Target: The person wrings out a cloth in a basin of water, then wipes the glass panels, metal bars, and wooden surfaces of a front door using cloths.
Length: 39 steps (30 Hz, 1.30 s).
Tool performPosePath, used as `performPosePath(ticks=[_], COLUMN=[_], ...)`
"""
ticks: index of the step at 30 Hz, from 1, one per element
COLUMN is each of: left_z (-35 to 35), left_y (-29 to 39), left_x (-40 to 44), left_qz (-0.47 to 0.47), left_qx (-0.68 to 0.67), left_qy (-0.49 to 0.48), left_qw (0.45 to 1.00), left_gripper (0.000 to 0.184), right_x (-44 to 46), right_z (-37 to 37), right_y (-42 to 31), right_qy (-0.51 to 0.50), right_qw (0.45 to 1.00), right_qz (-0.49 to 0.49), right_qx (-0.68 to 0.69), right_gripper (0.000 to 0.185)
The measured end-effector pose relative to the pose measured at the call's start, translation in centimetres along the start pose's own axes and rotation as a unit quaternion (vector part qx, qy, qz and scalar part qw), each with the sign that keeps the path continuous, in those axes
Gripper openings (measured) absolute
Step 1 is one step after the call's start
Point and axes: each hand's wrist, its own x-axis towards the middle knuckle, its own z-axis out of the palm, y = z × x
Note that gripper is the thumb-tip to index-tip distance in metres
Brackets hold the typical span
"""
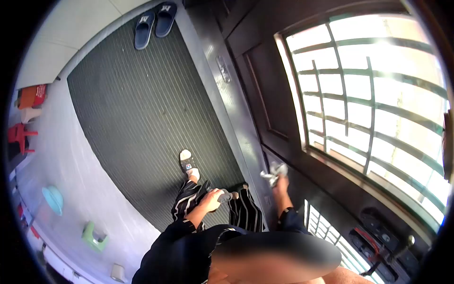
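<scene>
My right hand (pixel 282 184) is closed on a crumpled whitish cloth (pixel 274 174), which lies against the dark panelled door (pixel 265 90). Lower and further left, my left hand (pixel 210 200) is wrapped round a dark grey object (pixel 226 196) in front of my striped trousers (pixel 246 208); what that object is cannot be made out. One foot in a dark slipper (pixel 188 164) stands on the ribbed dark mat (pixel 142 94).
Two dark slippers (pixel 155 26) lie at the mat's far end. Barred window panes (pixel 359 90) fill the door's right side. At the left are a red stool (pixel 20 137), a turquoise item (pixel 53 200) and a green stool (pixel 94 236).
</scene>
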Motion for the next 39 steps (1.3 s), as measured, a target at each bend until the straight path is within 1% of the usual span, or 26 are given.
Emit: performPosePath(ticks=[1, 2, 5, 7, 9, 11, 12, 13, 14, 15, 17, 18, 19, 20, 21, 22, 24, 26, 27, 29, 31, 32, 33, 35, 38, 39], left_z=[-1.4, -2.5, -5.7, -8.3, -10.8, -12.8, -14.1, -15.3, -16.9, -18.4, -22.6, -23.5, -25.0, -26.7, -28.2, -29.1, -30.8, -31.9, -32.8, -34.4, -35.5, -36.2, -37.5, -38.1, -40.7, -41.8], left_y=[1.0, 1.2, 1.3, 2.2, 3.6, 3.7, 4.2, 4.6, 5.2, 5.7, 8.7, 7.9, 8.3, 9.2, 9.9, 9.7, 9.0, 8.1, 8.2, 7.5, 6.3, 5.7, 5.8, 2.8, 0.7, 0.1], left_x=[-0.4, -0.6, -0.9, -0.9, -0.5, 0.4, 1.1, 1.9, 2.6, 3.4, 4.9, 5.9, 6.8, 7.6, 8.7, 9.7, 11.1, 12.1, 12.4, 12.7, 12.7, 12.8, 13.0, 13.3, 13.3, 13.0], left_qz=[-0.021, 0.020, 0.007, -0.024, -0.043, -0.013, -0.004, 0.005, -0.026, -0.015, -0.063, -0.031, -0.057, -0.052, -0.042, -0.034, -0.011, -0.076, -0.097, -0.100, -0.086, -0.110, -0.107, -0.014, -0.059, -0.065], left_qx=[-0.029, -0.042, -0.079, -0.056, -0.045, -0.042, -0.038, -0.035, -0.049, -0.047, -0.044, -0.017, -0.047, -0.031, -0.019, -0.016, -0.026, -0.030, -0.023, -0.039, -0.048, -0.026, -0.037, -0.042, -0.059, -0.058], left_qy=[0.037, 0.089, 0.135, 0.156, 0.154, 0.153, 0.157, 0.162, 0.145, 0.160, 0.170, 0.217, 0.214, 0.232, 0.251, 0.273, 0.308, 0.278, 0.261, 0.217, 0.182, 0.152, 0.130, 0.144, 0.109, 0.101], left_qw=[0.999, 0.995, 0.988, 0.986, 0.986, 0.987, 0.987, 0.986, 0.988, 0.986, 0.983, 0.975, 0.974, 0.971, 0.967, 0.961, 0.951, 0.957, 0.960, 0.970, 0.978, 0.982, 0.985, 0.989, 0.991, 0.991], left_gripper=[0.032, 0.031, 0.035, 0.033, 0.032, 0.031, 0.031, 0.031, 0.033, 0.034, 0.035, 0.037, 0.038, 0.038, 0.038, 0.038, 0.038, 0.038, 0.038, 0.039, 0.039, 0.037, 0.034, 0.032, 0.034, 0.035], right_x=[2.1, 3.7, 5.9, 6.8, 8.2, 12.2, 11.3, 9.1, 6.5, 4.1, 0.9, 0.1, -2.1, -2.5, -7.1, -7.8, -10.0, -11.6, -12.0, -12.3, -10.5, -9.5, -8.8, -7.5, -3.7, -2.3], right_z=[-1.3, -1.8, 0.7, 4.1, 7.8, 9.2, 12.5, 16.1, 19.9, 23.4, 29.4, 30.7, 32.7, 33.3, 35.3, 35.4, 34.8, 34.7, 35.3, 37.0, 37.3, 37.9, 39.6, 42.9, 43.9, 44.3], right_y=[-0.9, -2.2, -8.6, -12.1, -14.8, -15.1, -16.7, -18.6, -20.9, -23.6, -28.7, -31.0, -33.8, -36.8, -41.7, -44.7, -49.7, -54.5, -56.4, -58.6, -59.0, -58.7, -58.1, -55.9, -52.0, -50.3], right_qy=[0.026, 0.037, 0.090, 0.072, 0.061, -0.005, 0.022, -0.024, -0.055, -0.088, -0.097, -0.019, -0.044, -0.034, 0.016, 0.050, 0.140, 0.247, 0.290, 0.362, 0.375, 0.383, 0.382, 0.373, 0.335, 0.308], right_qw=[0.999, 0.994, 0.973, 0.962, 0.962, 0.980, 0.988, 0.987, 0.982, 0.974, 0.913, 0.870, 0.889, 0.758, 0.622, 0.538, 0.450, 0.391, 0.365, 0.276, 0.213, 0.180, 0.202, 0.246, 0.264, 0.264], right_qz=[-0.019, -0.037, -0.063, -0.082, -0.127, -0.104, -0.123, -0.149, -0.179, -0.209, -0.390, -0.452, -0.435, -0.622, -0.742, -0.795, -0.838, -0.838, -0.823, -0.770, -0.709, -0.673, -0.667, -0.657, -0.591, -0.583], right_qx=[0.043, 0.099, 0.201, 0.252, 0.234, 0.170, 0.088, 0.063, 0.034, 0.004, -0.075, -0.194, -0.139, -0.192, -0.250, -0.278, -0.274, -0.288, -0.324, -0.447, -0.558, -0.607, -0.606, -0.606, -0.685, -0.704], right_gripper=[0.028, 0.028, 0.027, 0.026, 0.024, 0.026, 0.024, 0.023, 0.026, 0.028, 0.033, 0.037, 0.043, 0.043, 0.034, 0.039, 0.036, 0.033, 0.032, 0.031, 0.036, 0.039, 0.042, 0.049, 0.056, 0.050])
